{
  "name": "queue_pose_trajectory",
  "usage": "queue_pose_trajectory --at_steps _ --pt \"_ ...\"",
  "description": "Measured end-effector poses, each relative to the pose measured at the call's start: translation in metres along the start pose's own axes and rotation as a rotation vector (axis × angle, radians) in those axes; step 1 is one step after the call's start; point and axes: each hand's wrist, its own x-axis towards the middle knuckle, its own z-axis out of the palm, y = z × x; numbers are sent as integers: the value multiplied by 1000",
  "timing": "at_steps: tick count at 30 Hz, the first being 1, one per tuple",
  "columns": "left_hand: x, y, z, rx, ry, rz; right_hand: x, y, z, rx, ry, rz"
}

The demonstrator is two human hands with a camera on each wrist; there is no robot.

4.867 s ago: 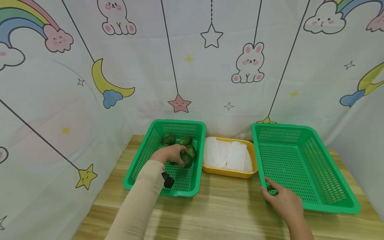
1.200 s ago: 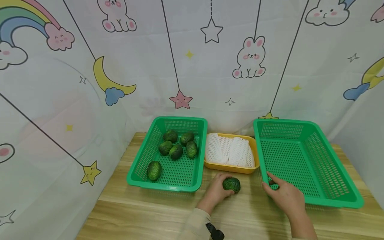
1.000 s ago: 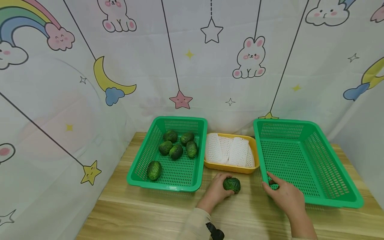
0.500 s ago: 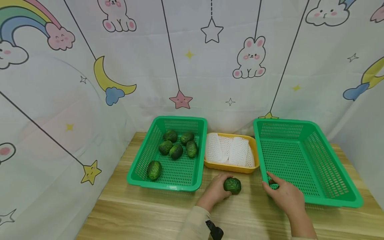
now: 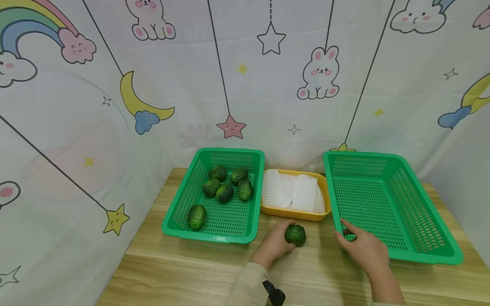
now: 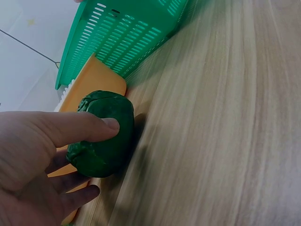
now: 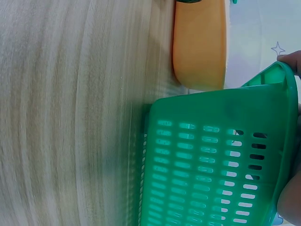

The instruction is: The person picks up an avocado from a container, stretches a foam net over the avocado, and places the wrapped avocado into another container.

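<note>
Green fruit in the left hand, its far side out of sight

Between the two baskets, just in front of the yellow tray, the left hand holds the fruit in a pinch. Its thumb lies across the near face; the fingers bend behind, their grip partly covered. A shadow falls beside the fruit on the table, but whether the two touch I cannot tell.

The right hand grips the near left rim of the right basket narrowly between thumb and forefinger. Its other fingers are mostly hidden, and the right wrist view shows only parts of them, cropped by the frame. At that view's top edge sits a dark green sliver, too little to identify.

Six more fruits lie in the left basket. White nets overlap in the tray, so their number is unclear. At the left cuff, a black device runs off the lower edge.
</note>
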Motion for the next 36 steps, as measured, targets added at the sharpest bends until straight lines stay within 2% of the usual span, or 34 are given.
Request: queue_pose_trajectory --at_steps 7,10,14,16,18,20,23,25,27,32,36 --pt "-1 1 -6 -15 13 -4 5 -7 -10 63 -87 23" --pt "-4 4 -10 13 12 -8 10 -21 -15 102 22 12" --pt "-11 16 -24 86 -10 11 28 -52 -10 163 188 -97" --pt "-15 24 -37 86 -30 46 43 -68 -1 190 161 -143" --pt "-18 30 -51 76 -20 107 58 -78 13 194 110 -155" --pt "-21 33 -64 65 30 164 71 -84 27 176 56 -121" --pt "-22 28 -79 80 182 209 84 -87 45 94 16 -39" --pt "-22 23 -85 60 266 190 90 -87 53 30 15 13" --pt "-21 16 -87 43 324 158 93 -86 58 -7 29 58" --pt "-19 3 -83 7 387 67 99 -83 63 47 61 129" --pt "-18 -3 -81 -11 413 48 101 -85 59 120 114 128"
